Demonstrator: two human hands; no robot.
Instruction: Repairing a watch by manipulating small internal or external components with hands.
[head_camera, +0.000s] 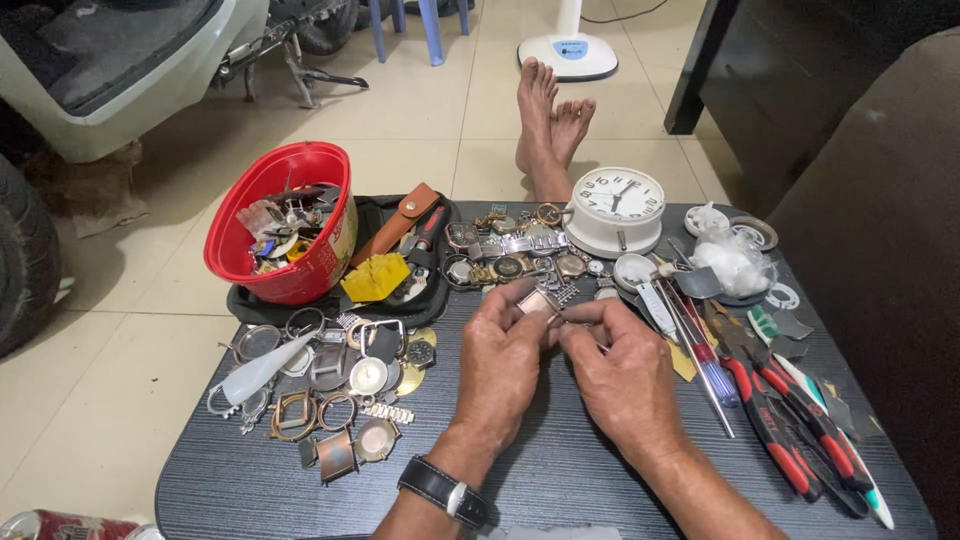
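Note:
Both of my hands meet over the middle of a dark table (560, 480). My left hand (503, 360), with a black wristwatch on the wrist, pinches a small square metal watch case (540, 301) between thumb and fingers. My right hand (618, 370) touches the same case from the right with its fingertips closed on a thin tool or pin that I can barely make out. Just beyond the hands lies a pile of watches and metal bands (505, 255).
A red bucket (290, 215) of parts stands on a black tray at the back left. Loose watch cases and rings (335, 385) lie left. A white clock (615, 210), a plastic bag, screwdrivers and red-handled pliers (790, 420) lie right. My bare feet (548, 120) rest beyond the table.

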